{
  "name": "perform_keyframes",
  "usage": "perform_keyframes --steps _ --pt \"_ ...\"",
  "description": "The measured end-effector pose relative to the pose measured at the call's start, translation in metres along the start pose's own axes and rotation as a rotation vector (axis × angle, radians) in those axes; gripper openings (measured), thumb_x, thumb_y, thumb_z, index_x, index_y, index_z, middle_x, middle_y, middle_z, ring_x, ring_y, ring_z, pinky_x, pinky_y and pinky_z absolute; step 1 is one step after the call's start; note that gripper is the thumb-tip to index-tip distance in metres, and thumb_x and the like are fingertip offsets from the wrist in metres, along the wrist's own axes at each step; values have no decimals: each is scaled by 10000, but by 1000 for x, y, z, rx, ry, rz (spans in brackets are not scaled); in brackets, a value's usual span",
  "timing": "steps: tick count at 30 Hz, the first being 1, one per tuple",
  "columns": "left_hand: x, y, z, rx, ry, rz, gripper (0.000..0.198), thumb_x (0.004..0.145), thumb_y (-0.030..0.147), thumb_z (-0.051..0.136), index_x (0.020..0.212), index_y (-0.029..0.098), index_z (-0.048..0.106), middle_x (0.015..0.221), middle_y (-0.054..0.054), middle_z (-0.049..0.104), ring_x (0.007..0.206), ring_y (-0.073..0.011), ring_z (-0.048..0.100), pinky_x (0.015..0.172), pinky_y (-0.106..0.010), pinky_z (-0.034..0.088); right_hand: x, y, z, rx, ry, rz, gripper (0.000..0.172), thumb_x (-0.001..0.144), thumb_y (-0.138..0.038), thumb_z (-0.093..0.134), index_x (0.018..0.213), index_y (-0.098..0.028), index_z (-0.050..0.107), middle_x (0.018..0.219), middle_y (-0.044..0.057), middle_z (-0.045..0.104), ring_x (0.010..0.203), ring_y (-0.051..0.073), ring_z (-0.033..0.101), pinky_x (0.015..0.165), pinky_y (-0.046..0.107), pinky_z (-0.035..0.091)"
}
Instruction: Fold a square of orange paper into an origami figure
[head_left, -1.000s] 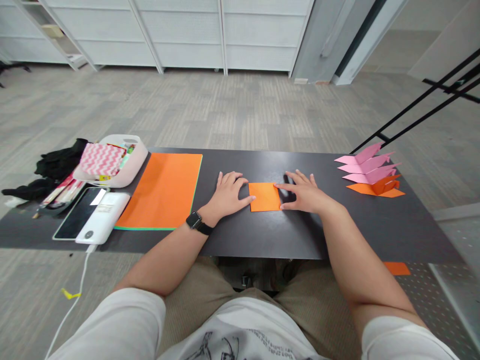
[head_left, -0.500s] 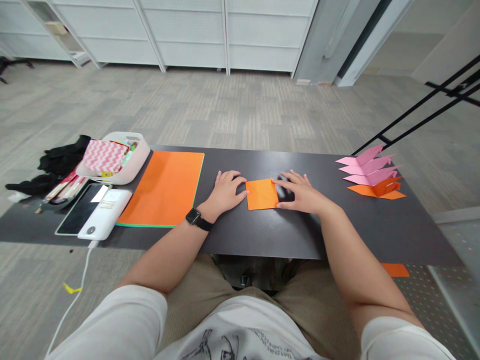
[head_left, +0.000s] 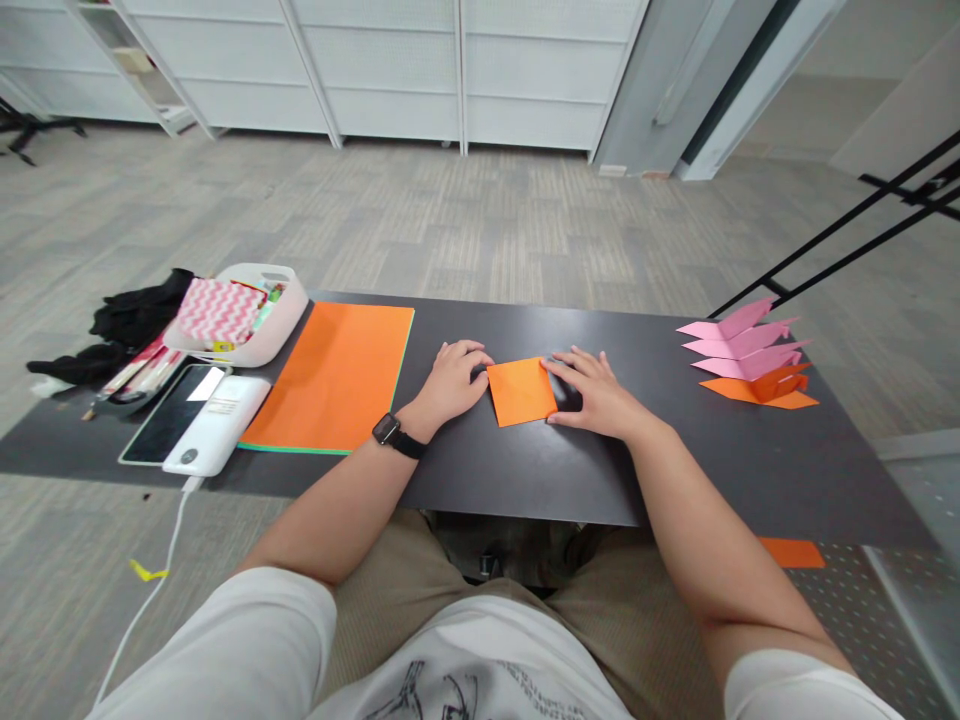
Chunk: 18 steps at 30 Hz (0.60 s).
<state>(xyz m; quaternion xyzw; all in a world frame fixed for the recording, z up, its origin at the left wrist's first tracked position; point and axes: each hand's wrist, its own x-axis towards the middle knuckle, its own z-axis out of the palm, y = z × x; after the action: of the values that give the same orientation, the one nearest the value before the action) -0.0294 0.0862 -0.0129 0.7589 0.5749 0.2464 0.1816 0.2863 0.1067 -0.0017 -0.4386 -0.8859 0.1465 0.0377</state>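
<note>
On the tabletop, an orange paper square is framed between left hand and right hand, fingers spread wide; its right corners are touched, presumably so it is steadied.

Room light: bright, cool and even, seemingly from overhead.
Tabletop: dark surface with a broad, soft sheen toward its far edge, duller near the person.
Orange square: evenly lit, strongly saturated, edges clear.
Right grip: a dark shadow pools between thumb and forefinger, right beside the paper.
Legs: deep shade between them under the near edge, detail mostly lost.
Phone: a bright white patch on the dark screen; glare or label, cannot tell.
Cabinets: pale, soft in detail, uprights leaning outward from wide-angle stretch.
Floor: carpet pattern slightly smeared.
Shirt: small print too soft to read.
</note>
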Motion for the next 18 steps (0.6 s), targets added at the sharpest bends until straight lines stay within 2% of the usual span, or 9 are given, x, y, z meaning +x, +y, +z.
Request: perform_keyframes --steps 5,9,13,15,18 --pt "2 0 -4 -104 6 58 184 1000 266 627 1142 258 743 1410 -84 675 1412 -271 601 1352 -615 283 1 -2 3 -9 25 -15 1019 879 -587 800 1749 -414 298 1774 82 395 1679 420 246 1326 764 91" --pt "1 -1 -3 -128 -14 116 169 980 302 675 1129 250 735 1419 -87 672 1396 -268 609 1337 -583 320 3 -9 4 -16 14 -38 1085 847 -643 817 1756 -352 302 1778 121 381 1681 433 228 1327 764 63" --pt "1 1 -2 -109 22 131 189 971 390 715 1099 250 725 1386 -91 670 1381 -281 604 1293 -542 393 4 -23 5 -38 15 -50 1142 844 -724 783 1768 -284 277 1776 162 374 1674 453 230 1325 771 53" --pt "1 1 -2 -110 42 151 231 979 438 713 1108 246 720 1351 -90 679 1337 -281 618 1242 -508 451 4 -29 6 -46 50 -56 1065 892 -730 724 1757 -262 316 1764 166 396 1667 441 253 1335 751 56" --pt "3 1 -2 -169 68 159 306 1083 484 543 1154 239 712 1301 -86 699 1274 -259 642 1182 -461 498 5 -35 6 -21 124 -68 774 1029 -640 560 1699 -271 446 1714 141 473 1629 398 347 1349 710 106"
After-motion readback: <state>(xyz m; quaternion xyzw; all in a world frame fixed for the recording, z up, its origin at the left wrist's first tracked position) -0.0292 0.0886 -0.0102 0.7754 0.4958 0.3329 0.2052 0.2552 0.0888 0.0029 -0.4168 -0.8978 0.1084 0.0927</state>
